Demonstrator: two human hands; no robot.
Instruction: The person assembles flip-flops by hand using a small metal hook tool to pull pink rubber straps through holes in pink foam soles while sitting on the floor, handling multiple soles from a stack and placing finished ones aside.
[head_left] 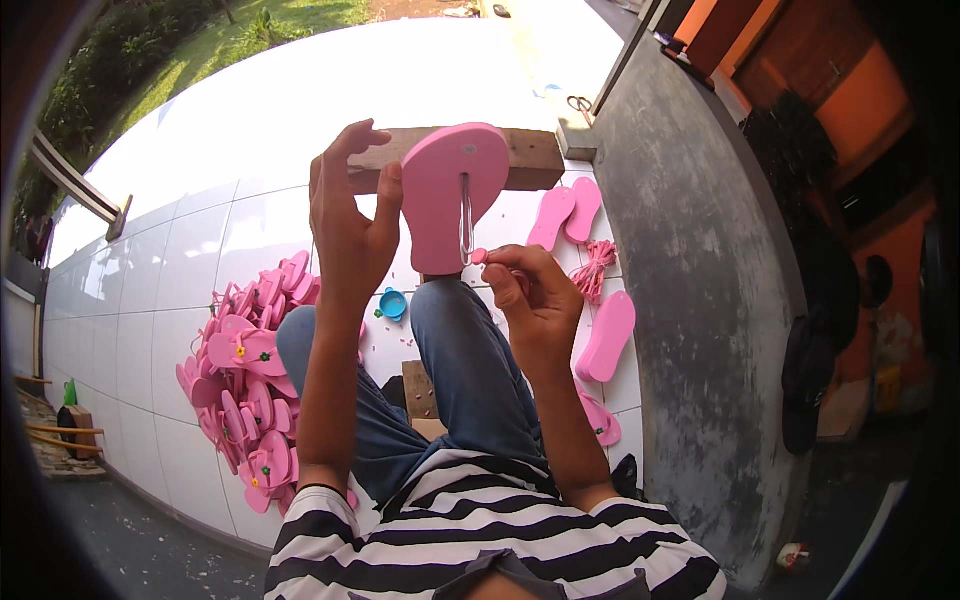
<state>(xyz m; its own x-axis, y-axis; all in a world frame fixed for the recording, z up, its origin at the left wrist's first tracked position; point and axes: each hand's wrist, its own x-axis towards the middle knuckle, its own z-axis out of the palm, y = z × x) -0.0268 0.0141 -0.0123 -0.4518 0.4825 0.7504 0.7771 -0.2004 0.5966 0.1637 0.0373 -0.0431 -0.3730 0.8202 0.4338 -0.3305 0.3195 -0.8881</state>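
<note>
A pink flip-flop sole [450,210] lies against the wooden block [535,160] above my knees. From a hole in its middle comes a thin metal wire tool [466,215] that forms a long loop toward me. My left hand [350,215] is at the sole's left edge, its fingers apart over the block and its thumb beside the edge. Just below the loop, my right hand [540,300] pinches a small round pink piece [480,256] between thumb and fingertip. My curled fingers hide whatever lies behind that piece.
Finished pink flip-flops [255,380] form a heap at the left. A small blue bowl [393,304] sits on the white tiles among tiny pink bits. On the right lie loose soles [607,337] and a bundle of pink straps [595,268], beside a grey wall [700,300].
</note>
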